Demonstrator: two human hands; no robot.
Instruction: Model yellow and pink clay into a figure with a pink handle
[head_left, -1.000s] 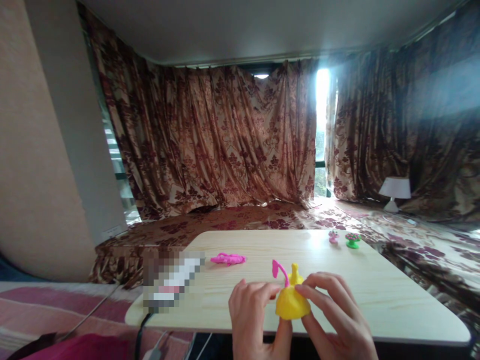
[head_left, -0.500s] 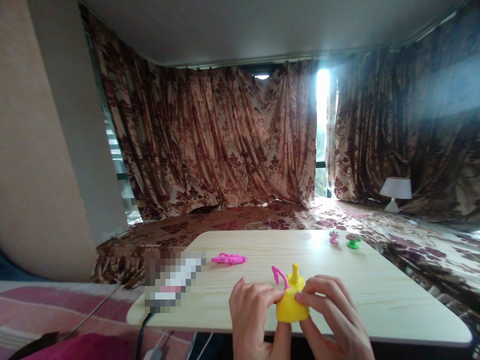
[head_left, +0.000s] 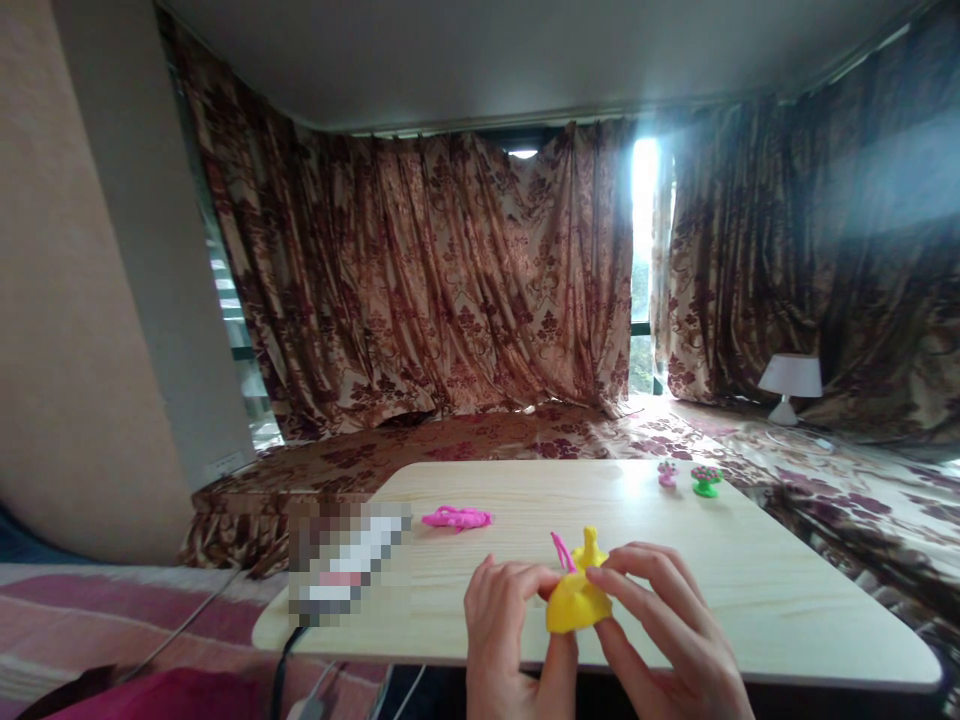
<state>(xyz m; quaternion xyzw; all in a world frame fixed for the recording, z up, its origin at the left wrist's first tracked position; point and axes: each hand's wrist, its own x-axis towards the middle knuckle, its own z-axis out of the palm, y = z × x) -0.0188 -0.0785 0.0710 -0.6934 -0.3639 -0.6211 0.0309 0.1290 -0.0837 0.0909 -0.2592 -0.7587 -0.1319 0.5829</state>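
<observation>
A lump of yellow modelling clay (head_left: 576,603), shaped like a dome with a small knobbed top, is held between my two hands above the table's near edge. My left hand (head_left: 508,625) pinches its left side, thumb below and fingers above. On the right side, my right hand (head_left: 667,620) grips it with the thumb underneath and the index fingertip on top. A thin pink clay strand (head_left: 562,552) sticks up at the clay's upper left; whether it is joined on is hard to see.
On the pale wooden table (head_left: 787,600) lies a pink clay lump (head_left: 456,518). A small pink figure (head_left: 667,473) and a green one with a dotted top (head_left: 706,481) stand at the far right. A blurred-out object (head_left: 349,565) lies left. Beyond stands a white lamp (head_left: 790,385).
The yellow clay has tilted and shifted slightly left and up, its underside lifting. The pink strand leans differently. Both hands keep their hold, with the right fingers a little higher.
</observation>
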